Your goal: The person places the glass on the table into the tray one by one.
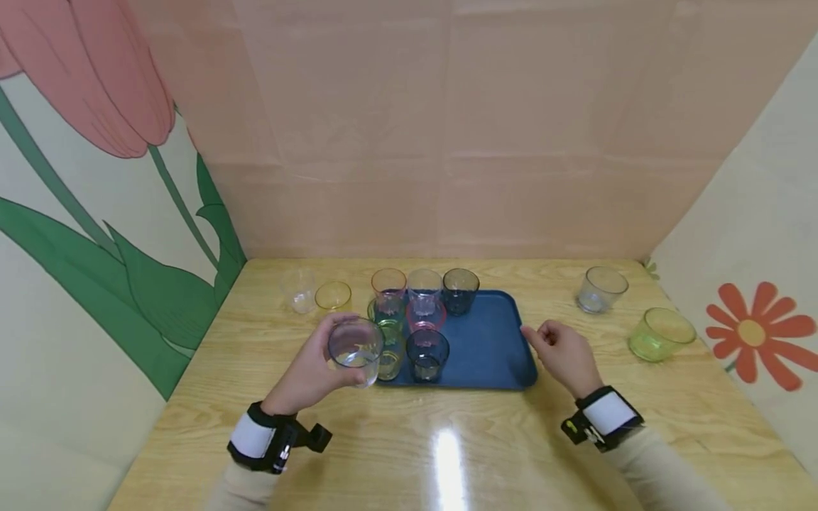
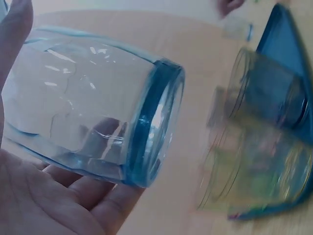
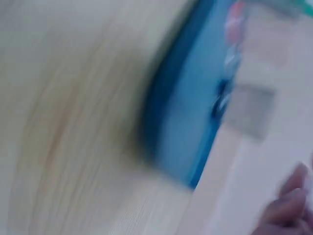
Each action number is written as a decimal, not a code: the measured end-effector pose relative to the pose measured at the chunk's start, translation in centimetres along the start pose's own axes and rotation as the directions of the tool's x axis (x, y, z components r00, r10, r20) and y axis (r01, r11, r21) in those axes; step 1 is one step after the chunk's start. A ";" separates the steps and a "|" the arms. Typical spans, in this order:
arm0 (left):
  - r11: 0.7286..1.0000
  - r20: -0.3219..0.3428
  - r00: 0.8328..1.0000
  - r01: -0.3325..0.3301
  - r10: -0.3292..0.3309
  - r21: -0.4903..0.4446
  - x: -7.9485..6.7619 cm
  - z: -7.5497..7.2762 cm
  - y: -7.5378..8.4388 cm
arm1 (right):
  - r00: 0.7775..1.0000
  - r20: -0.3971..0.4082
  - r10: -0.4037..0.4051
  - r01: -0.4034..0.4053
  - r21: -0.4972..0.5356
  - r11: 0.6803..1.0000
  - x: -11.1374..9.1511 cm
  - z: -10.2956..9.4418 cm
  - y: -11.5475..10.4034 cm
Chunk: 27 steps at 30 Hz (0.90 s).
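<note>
A clear glass tumbler [image 1: 356, 344] is gripped by my left hand [image 1: 309, 376], thumb on the near side and fingers round the other. In the left wrist view the tumbler [image 2: 93, 103] lies sideways across the picture with its thick base to the right. The hand is by the left end of a blue tray [image 1: 486, 344], where several coloured glasses stand, among them a dark one [image 1: 427, 355] and a green one [image 1: 390, 362] at the front. My right hand [image 1: 567, 355] hangs beside the tray's right edge, fingers loosely curled and holding nothing.
Behind the left hand stand a yellow glass [image 1: 334, 294] and a clear glass [image 1: 299, 291]. At the right are another clear glass [image 1: 602, 289] and a light green glass [image 1: 662, 333]. A pink cloth wall [image 1: 447, 142] closes off the table's back.
</note>
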<state>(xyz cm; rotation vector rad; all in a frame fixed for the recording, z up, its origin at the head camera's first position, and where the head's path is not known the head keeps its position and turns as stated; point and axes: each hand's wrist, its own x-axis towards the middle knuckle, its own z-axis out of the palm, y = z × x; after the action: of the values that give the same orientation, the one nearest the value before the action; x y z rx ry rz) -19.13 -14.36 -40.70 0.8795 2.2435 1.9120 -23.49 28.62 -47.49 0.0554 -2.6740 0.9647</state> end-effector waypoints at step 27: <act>0.991 0.101 0.988 -0.110 0.118 -0.077 2.0 8.4 -0.6 | 0.683 0.388 -0.619 -0.039 0.866 0.499 -5.3 2.0 -13.0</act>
<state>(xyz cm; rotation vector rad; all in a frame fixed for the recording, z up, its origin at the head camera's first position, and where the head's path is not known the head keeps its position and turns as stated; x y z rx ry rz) -17.66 -6.07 -42.50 1.0934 2.0948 1.9286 -17.17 16.93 -42.44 1.3084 -2.2004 2.3270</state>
